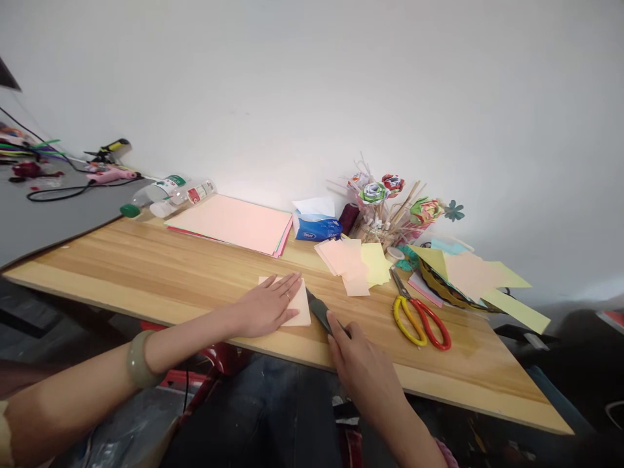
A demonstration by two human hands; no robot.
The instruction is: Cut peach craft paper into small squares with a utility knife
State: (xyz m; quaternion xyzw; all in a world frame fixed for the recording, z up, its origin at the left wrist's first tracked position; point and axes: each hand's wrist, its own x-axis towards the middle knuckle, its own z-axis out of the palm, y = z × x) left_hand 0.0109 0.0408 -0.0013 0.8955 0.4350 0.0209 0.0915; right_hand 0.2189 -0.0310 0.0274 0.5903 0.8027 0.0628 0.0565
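While pressing down on pale paper (301, 313) with the left hand (266, 305), laid flat and gripping nothing, holds a dark knife (319, 312) in the right hand (358, 357), with fingers closed round the handle. Has the blade just beside the paper's right edge, near the front of the wooden table (195, 273). Has, to the right of the knife, scissors (408, 297) with red and yellow handles; farther back, loose pink and yellow papers (355, 266) and a blue tissue pack (316, 226).
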